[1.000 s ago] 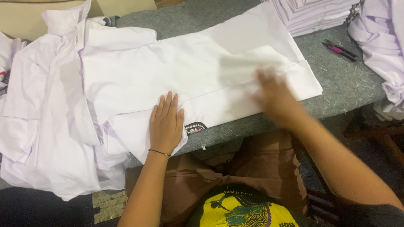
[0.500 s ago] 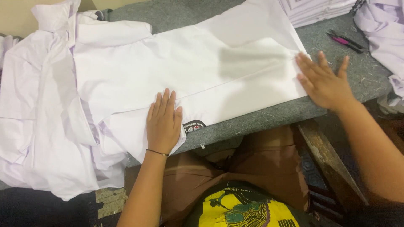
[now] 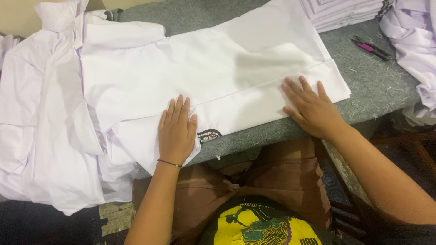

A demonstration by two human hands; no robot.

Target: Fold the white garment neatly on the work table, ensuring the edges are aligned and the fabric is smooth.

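A white shirt [image 3: 213, 68] lies spread flat on a grey felt-covered table [image 3: 377, 86], its near side folded over along the front edge. My left hand [image 3: 176, 132] presses flat on the folded strip near a small dark round badge [image 3: 209, 135]. My right hand [image 3: 312, 109] lies flat, fingers spread, on the shirt's right end near its hem. Neither hand holds anything.
A heap of white shirts [image 3: 41, 118] lies at the left and hangs over the table's edge. A stack of folded white garments [image 3: 340, 11] sits at the back right. Pink-handled snips [image 3: 369, 47] lie beside more white cloth [image 3: 415, 41] at the far right.
My right hand has slid along the folded shirt, out to its right end and then slightly back leftward onto the hem. My left hand stayed pressed in place.
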